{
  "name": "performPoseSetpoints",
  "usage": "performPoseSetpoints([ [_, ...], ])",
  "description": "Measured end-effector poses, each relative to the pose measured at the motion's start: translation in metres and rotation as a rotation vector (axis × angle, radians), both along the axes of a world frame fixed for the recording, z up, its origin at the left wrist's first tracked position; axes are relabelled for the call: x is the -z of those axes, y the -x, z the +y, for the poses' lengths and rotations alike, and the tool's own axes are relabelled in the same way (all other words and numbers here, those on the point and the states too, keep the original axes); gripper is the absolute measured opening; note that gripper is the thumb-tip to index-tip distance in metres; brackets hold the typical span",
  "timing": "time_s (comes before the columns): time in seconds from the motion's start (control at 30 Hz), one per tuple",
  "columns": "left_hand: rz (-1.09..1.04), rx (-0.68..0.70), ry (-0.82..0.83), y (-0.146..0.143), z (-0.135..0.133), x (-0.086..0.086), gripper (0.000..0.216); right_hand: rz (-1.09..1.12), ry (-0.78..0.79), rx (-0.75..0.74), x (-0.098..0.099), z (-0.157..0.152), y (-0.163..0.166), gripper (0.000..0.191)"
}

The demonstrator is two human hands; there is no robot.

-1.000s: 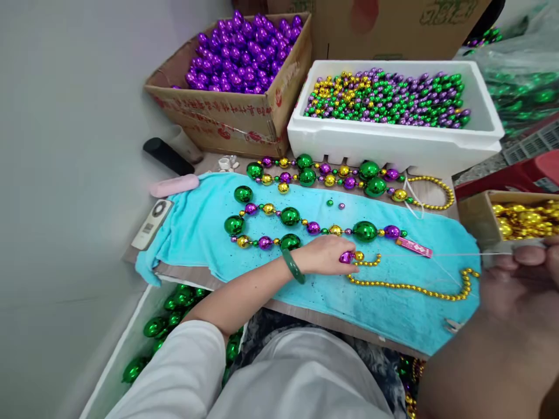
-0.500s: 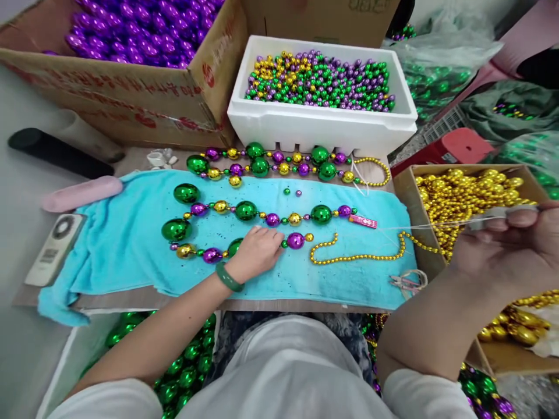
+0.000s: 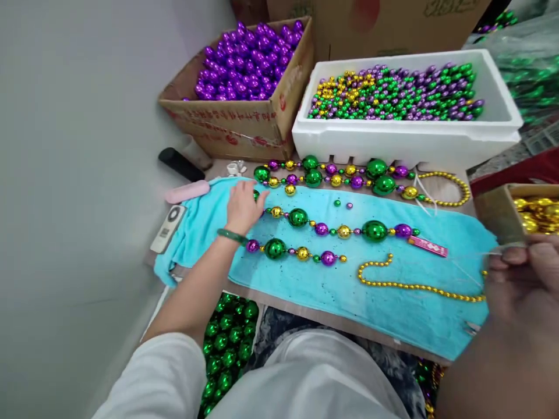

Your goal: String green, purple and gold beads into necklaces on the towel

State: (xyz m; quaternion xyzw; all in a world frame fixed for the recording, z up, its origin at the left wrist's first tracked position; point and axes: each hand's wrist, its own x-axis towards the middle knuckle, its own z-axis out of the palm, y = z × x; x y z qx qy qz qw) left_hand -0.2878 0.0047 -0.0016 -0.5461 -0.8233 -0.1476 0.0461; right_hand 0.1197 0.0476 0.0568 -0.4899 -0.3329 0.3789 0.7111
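Observation:
My left hand (image 3: 244,206), with a green bangle (image 3: 232,235) at its wrist, is over the left end of a strand of beads. Its thumb and fingers are apart beside a large green bead (image 3: 256,196), which they partly cover. Purple, gold and green beads (image 3: 298,217) lie in two rows, joined at the left, where the hand hides the bend. My right hand (image 3: 522,279) is at the far right, fingertips pinching a thin clear thread (image 3: 476,254). The thread runs toward a pink-and-white tag (image 3: 428,246) at the upper row's right end. Below lies a gold bead chain (image 3: 414,285).
A finished-looking bead necklace (image 3: 336,180) lies along the towel's (image 3: 305,297) back edge. Behind stand a white foam box (image 3: 406,142) of small beads and a carton (image 3: 236,125) of purple beads. Two small loose beads (image 3: 337,203) sit mid-towel. Scissors (image 3: 471,327) are partly hidden at right.
My left hand has moved left and away from me, from the lower bead row to the strand's left end, and its fingers have spread. My right hand still pinches the thread. The view has swung left.

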Motion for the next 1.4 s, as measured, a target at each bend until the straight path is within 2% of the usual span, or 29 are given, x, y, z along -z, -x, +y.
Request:
performPoseSetpoints([
  [0.03, -0.044, -0.134, 0.032, 0.017, 0.009, -0.001, 0.054, -0.009, -0.023, -0.070, 0.005, -0.002, 0.005, 0.008],
  [0.1, -0.212, -0.261, 0.185, 0.044, 0.022, 0.000, 0.057, -0.036, -0.012, -0.208, 0.018, -0.006, 0.014, 0.012],
  [0.17, -0.401, -0.273, 0.332, 0.057, 0.030, 0.003, 0.051, -0.075, 0.080, -0.323, 0.031, -0.013, 0.022, 0.014],
  [0.23, -0.539, -0.274, 0.330, 0.053, 0.033, 0.006, 0.042, -0.110, 0.148, -0.440, 0.043, -0.023, 0.030, 0.014],
  [0.27, -0.598, -0.281, 0.252, 0.046, 0.033, 0.006, 0.039, -0.129, 0.171, -0.497, 0.048, -0.029, 0.034, 0.014],
  [0.33, -0.774, -0.258, -0.038, 0.024, 0.031, 0.005, 0.037, -0.180, 0.207, -0.583, 0.058, -0.039, 0.043, 0.015],
  [0.4, -1.165, -0.119, -0.205, -0.006, 0.027, 0.000, 0.037, -0.213, 0.266, -0.662, 0.066, -0.047, 0.053, 0.018],
  [0.43, -1.352, -0.048, -0.222, -0.022, 0.025, -0.003, 0.036, -0.216, 0.290, -0.692, 0.070, -0.050, 0.058, 0.019],
  [0.5, -1.636, 0.002, -0.227, -0.054, 0.020, -0.009, 0.033, -0.212, 0.321, -0.732, 0.075, -0.055, 0.065, 0.021],
  [0.6, -1.906, -0.066, -0.236, -0.091, 0.018, -0.013, 0.024, -0.245, 0.322, -0.752, 0.079, -0.064, 0.070, 0.021],
  [0.67, -2.023, -0.127, -0.245, -0.105, 0.019, -0.013, 0.019, -0.296, 0.307, -0.749, 0.081, -0.068, 0.069, 0.021],
  [0.83, -2.092, -0.209, -0.300, -0.115, 0.021, -0.012, 0.019, -0.357, 0.304, -0.735, 0.086, -0.071, 0.064, 0.020],
  [1.03, -2.118, -0.219, -0.344, -0.117, 0.019, -0.016, 0.020, -0.367, 0.329, -0.726, 0.085, -0.069, 0.066, 0.022],
  [1.23, -2.126, -0.227, -0.414, -0.114, 0.021, -0.012, 0.020, -0.372, 0.343, -0.751, 0.083, -0.068, 0.066, 0.023],
  [1.33, -2.003, -0.155, -0.509, -0.118, 0.019, -0.008, 0.022, -0.361, 0.350, -0.747, 0.083, -0.068, 0.066, 0.024],
  [1.4, -1.850, -0.062, -0.602, -0.125, 0.016, -0.005, 0.035, -0.365, 0.344, -0.746, 0.085, -0.068, 0.068, 0.023],
])
